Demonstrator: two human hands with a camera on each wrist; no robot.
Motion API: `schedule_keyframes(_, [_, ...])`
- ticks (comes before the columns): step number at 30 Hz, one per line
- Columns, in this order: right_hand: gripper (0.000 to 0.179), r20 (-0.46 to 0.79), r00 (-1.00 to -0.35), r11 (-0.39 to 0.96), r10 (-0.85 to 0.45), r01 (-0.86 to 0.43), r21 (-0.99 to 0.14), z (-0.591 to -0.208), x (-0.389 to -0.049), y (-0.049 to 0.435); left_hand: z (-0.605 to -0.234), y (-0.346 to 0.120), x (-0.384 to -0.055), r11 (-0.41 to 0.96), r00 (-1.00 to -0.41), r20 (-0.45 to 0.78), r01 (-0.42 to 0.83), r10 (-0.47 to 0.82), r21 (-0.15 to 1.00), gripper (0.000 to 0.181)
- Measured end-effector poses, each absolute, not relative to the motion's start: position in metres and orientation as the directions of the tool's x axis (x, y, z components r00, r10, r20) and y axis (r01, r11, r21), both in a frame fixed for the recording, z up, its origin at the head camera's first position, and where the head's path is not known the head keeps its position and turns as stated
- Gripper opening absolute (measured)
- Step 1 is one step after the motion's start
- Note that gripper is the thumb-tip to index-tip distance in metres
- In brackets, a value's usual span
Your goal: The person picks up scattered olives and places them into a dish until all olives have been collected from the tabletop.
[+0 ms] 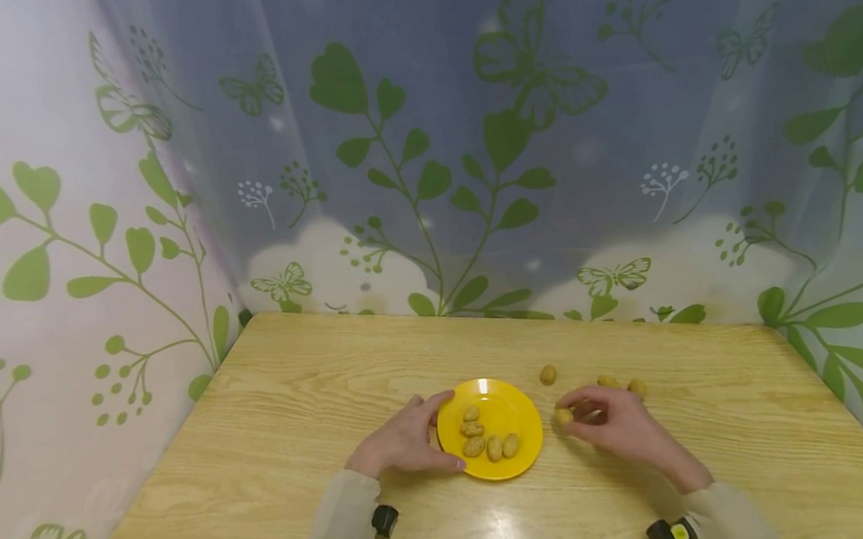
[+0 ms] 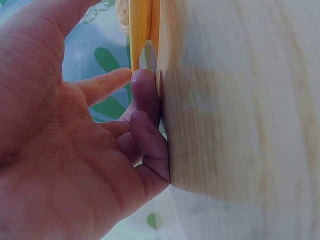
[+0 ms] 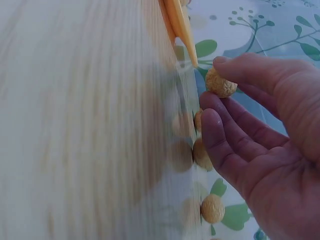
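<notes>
A yellow plate (image 1: 522,409) sits on the wooden table (image 1: 300,401) and holds several small tan nuts (image 1: 491,442). My left hand (image 1: 450,430) curves round the plate's left rim, thumb at the near edge and forefinger at the far edge. In the left wrist view the fingertips of my left hand (image 2: 135,77) meet the plate's rim (image 2: 140,30). My right hand (image 1: 571,417) pinches one nut (image 1: 564,415) just right of the plate, close above the table. The right wrist view shows that nut (image 3: 221,83) between the thumb and finger of my right hand (image 3: 216,82), near the plate's edge (image 3: 177,20).
Three loose nuts lie on the table beyond my right hand: one (image 1: 547,374) behind the plate, two more (image 1: 608,381) (image 1: 638,387) further right. A curtain (image 1: 427,143) printed with leaves and butterflies hangs along the table's far and side edges.
</notes>
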State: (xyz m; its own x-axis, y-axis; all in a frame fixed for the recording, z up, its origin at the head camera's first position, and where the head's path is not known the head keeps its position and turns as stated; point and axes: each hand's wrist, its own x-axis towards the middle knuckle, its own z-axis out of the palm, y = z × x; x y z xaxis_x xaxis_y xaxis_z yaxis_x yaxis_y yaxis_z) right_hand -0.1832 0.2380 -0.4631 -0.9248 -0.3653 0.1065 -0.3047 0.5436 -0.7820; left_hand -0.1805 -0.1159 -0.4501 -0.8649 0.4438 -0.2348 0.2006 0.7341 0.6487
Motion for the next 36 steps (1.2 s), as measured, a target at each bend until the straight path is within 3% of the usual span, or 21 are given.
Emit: schedule_keyframes(36, [0.025, 0.171, -0.874, 0.496, -0.455, -0.408, -0.766, -0.465, -0.201, 0.178, -0.455, -0.117, -0.183, 0.747, -0.868, -0.235, 0.205, 0.437, 0.632, 0.107])
